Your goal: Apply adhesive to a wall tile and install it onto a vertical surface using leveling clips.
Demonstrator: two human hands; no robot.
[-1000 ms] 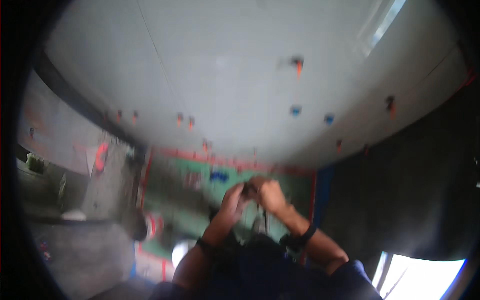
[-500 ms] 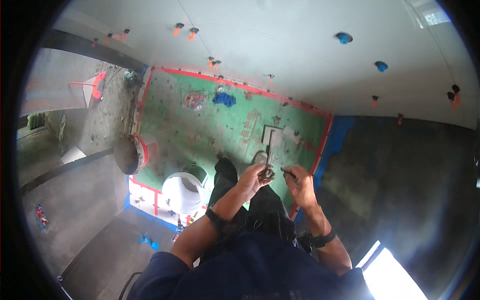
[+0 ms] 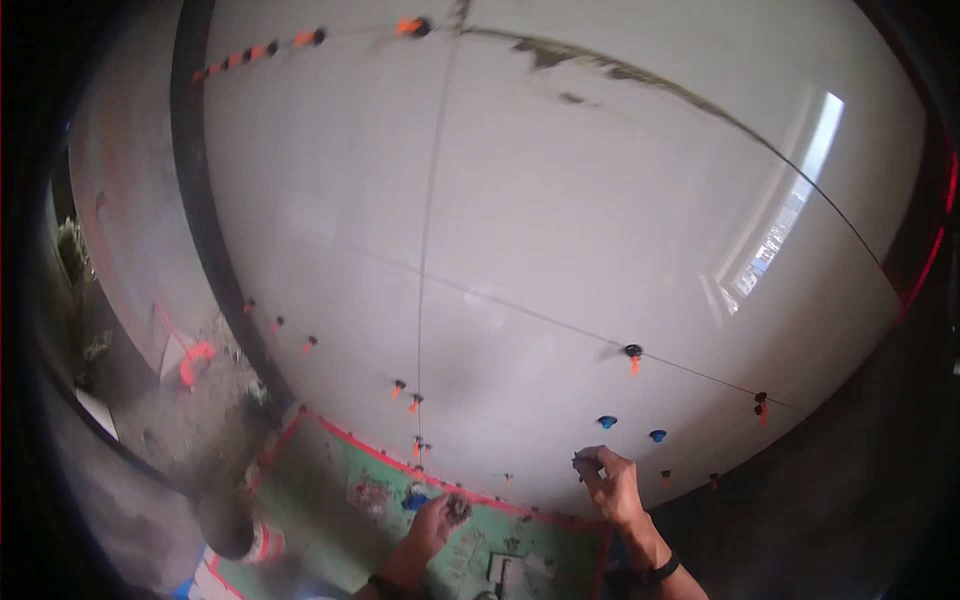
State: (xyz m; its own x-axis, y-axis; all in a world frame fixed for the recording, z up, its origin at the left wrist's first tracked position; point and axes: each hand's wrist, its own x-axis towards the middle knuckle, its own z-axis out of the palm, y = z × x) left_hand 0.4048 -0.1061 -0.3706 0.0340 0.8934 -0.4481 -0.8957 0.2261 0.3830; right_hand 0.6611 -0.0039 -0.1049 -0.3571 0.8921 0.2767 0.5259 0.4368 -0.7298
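My left hand [image 3: 430, 524] is low in the view, in front of the wall's foot, fingers curled round a handful of small grey-brown pieces [image 3: 458, 508]. Their exact kind is too blurred to tell. To the right, my right hand [image 3: 614, 488] is raised before the wall, thumb and fingers pinching a small dark piece [image 3: 579, 463]. Just above it, a blue tile-levelling knob [image 3: 607, 422] and a second blue knob [image 3: 657, 436] sit on the glossy white wall tiles [image 3: 520, 220]. An orange and black levelling spacer [image 3: 633, 358] sits on the joint above them.
More orange spacers [image 3: 415, 27] line the joints at upper left. Grey-brown mortar [image 3: 570, 62] marks the upper joint. Below, the green floor sheet [image 3: 340, 540] has red tape edges and a blue crumpled item [image 3: 414, 501]. A bucket [image 3: 228, 525] stands at lower left; a dark wall [image 3: 830, 480] is right.
My view has tipped up from the floor to the wall. My hands have moved apart; the right is now raised close to the tiles, still pinching its small dark piece.
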